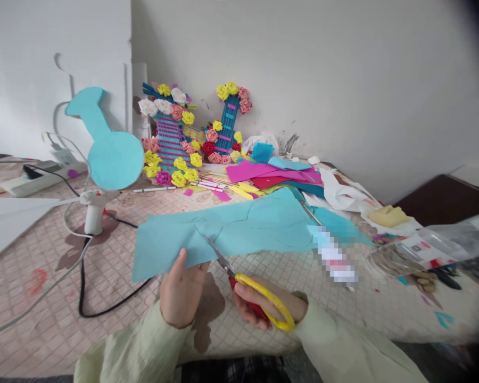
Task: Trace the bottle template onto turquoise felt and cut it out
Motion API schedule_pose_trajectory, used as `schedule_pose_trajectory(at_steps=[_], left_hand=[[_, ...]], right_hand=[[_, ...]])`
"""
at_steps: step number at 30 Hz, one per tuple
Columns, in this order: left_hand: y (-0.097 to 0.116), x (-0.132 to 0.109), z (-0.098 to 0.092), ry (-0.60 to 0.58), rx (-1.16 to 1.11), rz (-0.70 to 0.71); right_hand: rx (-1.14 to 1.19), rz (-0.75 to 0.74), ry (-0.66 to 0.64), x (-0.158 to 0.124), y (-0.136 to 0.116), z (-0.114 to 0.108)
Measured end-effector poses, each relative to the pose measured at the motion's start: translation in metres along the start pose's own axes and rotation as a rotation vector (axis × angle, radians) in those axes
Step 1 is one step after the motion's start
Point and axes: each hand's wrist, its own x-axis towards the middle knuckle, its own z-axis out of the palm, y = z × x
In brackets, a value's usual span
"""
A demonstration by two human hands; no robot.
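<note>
My left hand (182,293) grips the near edge of a long light-blue sheet (167,239), thumb on top and the other fingers underneath. Dark drawn outlines run across the sheet's middle and right part. In my right hand (253,303) is a pair of scissors (281,314) with yellow and red handles. Their blades point up and left, over the sheet near the drawn lines; whether they are biting into it I cannot tell. Behind the sheet, to the left, a light-blue cut-out (115,159) with a round body and a neck stands upright.
A glue gun (93,210) with trailing cables stands at left, near a power strip (35,178). Two flower-decorated panels (170,141) lean on the wall. Coloured sheets (275,173) and sticks pile up behind. A plastic bottle (423,247) lies at right.
</note>
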Motion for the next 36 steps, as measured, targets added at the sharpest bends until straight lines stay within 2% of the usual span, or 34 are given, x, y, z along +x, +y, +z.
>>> schedule_pose_trajectory(at_steps=[5,17,29,36], left_hand=[[-0.0003,0.0008,-0.0003,0.040,-0.017,-0.008],[0.0007,-0.0016,-0.0021,0.046,0.006,-0.019],[-0.0002,-0.0022,-0.0047,-0.020,-0.024,-0.014],[0.0011,-0.0045,-0.0053,-0.009,-0.015,0.005]], right_hand=[[0.002,0.019,0.006,-0.0013,0.0000,0.0012],[-0.019,0.027,-0.008,-0.0027,0.0001,0.0012],[-0.024,0.022,-0.004,-0.0044,0.0045,0.0012],[-0.022,0.030,0.008,-0.0049,0.0020,0.0029]])
